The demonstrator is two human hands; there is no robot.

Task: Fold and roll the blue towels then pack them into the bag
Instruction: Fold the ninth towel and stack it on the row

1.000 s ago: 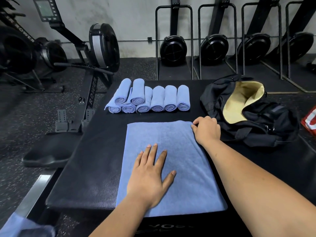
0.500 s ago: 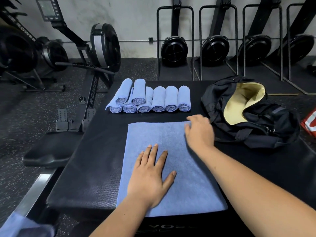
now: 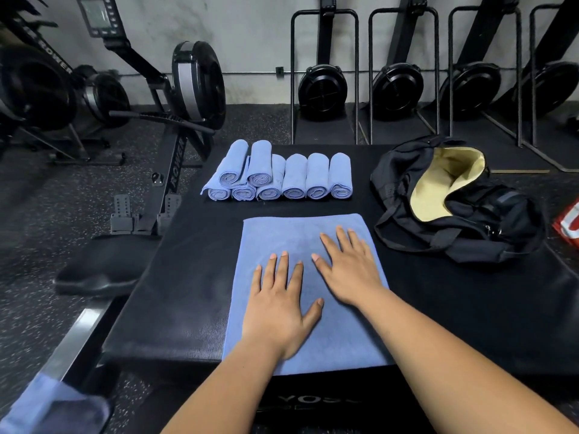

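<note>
On the near half of the black padded box, a folded blue towel lies flat, its near edge at the box's front rim. Both hands rest on it with fingers straight and spread, gripping nothing: the left hand near the middle, the right hand just beside it, towards the towel's right edge.

Beyond the towel, on the far side of the box, eight rolled towels lie in a row, two of them stacked on the left end. To the right sits a black duffel bag, unzipped, its pale yellow lining showing; it lies close to the flat towel's far right corner without touching it. A red object is cut off by the right edge. More blue cloth shows at the near left corner.

A rowing machine stands left of the box, its seat alongside. The floor is dark speckled rubber; upright rowers line the grey wall.
</note>
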